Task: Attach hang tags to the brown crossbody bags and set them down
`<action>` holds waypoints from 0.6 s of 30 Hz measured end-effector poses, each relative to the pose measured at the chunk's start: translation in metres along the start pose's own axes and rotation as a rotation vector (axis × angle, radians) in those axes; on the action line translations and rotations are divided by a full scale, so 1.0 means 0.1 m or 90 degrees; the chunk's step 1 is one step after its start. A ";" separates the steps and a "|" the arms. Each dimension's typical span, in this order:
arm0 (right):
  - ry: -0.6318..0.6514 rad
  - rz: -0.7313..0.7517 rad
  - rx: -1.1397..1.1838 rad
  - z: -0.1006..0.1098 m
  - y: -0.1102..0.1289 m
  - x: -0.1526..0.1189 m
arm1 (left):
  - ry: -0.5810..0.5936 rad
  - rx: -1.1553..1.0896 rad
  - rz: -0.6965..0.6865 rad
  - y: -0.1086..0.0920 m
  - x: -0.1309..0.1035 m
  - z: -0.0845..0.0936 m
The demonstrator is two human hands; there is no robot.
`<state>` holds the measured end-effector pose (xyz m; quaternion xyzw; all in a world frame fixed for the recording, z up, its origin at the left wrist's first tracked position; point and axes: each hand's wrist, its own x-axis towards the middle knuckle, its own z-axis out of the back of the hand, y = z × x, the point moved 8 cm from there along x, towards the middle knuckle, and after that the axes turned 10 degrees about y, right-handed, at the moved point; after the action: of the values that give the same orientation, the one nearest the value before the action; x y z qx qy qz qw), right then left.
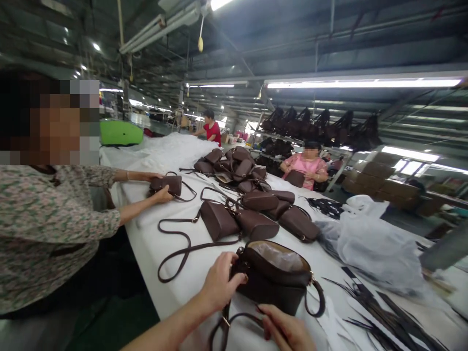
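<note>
A dark brown handbag (pixel 272 290) stands on the white table right in front of me. Its top is open, showing a tan lining and a crumpled whitish filling (pixel 280 257). My left hand (pixel 221 280) grips the bag's left end, thumb and fingers closed around the corner by the strap fitting. Below it, my right hand (pixel 287 327) is closed on the thin brown strap (pixel 244 316), low in front of the bag. A strap loop (pixel 320 297) hangs from the metal ring at the bag's right end.
Finished-looking brown bags (pixel 219 222) with straps lie heaped beyond. Dark strips (pixel 376 312) and a translucent plastic bag (pixel 373 243) are at right. A co-worker at left handles a small bag (pixel 170 186); a person in pink (pixel 320 168) holds another across the table.
</note>
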<state>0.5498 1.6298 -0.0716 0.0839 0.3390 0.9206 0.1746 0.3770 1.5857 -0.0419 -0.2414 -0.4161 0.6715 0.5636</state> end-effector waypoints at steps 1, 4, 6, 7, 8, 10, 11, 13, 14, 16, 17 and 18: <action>0.000 -0.008 -0.027 0.07 0.07 0.02 | -0.029 -0.020 0.025 0.08 0.05 0.02; -0.014 -0.006 -0.112 0.30 0.34 0.14 | -0.044 -0.087 0.060 0.28 0.23 -0.05; -0.007 0.017 -0.157 0.40 0.54 0.26 | -0.002 -0.151 0.051 0.35 0.36 -0.14; 0.002 0.024 -0.175 0.43 0.63 0.32 | 0.027 -0.177 0.041 0.37 0.42 -0.18; 0.014 0.024 -0.190 0.45 0.70 0.39 | 0.053 -0.191 0.032 0.39 0.46 -0.20; 0.023 0.000 -0.221 0.51 0.81 0.51 | 0.080 -0.194 0.019 0.41 0.52 -0.19; 0.018 -0.016 -0.239 0.54 0.84 0.57 | 0.088 -0.195 0.014 0.42 0.54 -0.17; -0.002 -0.052 -0.287 0.62 0.88 0.66 | 0.107 -0.204 0.002 0.40 0.54 -0.10; -0.016 -0.068 -0.318 0.66 0.88 0.69 | 0.116 -0.209 -0.006 0.38 0.53 -0.06; -0.038 -0.090 -0.380 0.73 0.89 0.76 | 0.128 -0.216 -0.029 0.31 0.51 0.04; -0.048 -0.097 -0.407 0.75 0.89 0.79 | 0.129 -0.217 -0.043 0.26 0.50 0.10; -0.053 -0.100 -0.428 0.77 0.89 0.82 | 0.127 -0.214 -0.060 0.21 0.48 0.17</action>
<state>0.4717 1.6431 0.0480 0.0332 0.0144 0.9604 0.2764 0.3400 1.6268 -0.0436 -0.3774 -0.4754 0.5381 0.5848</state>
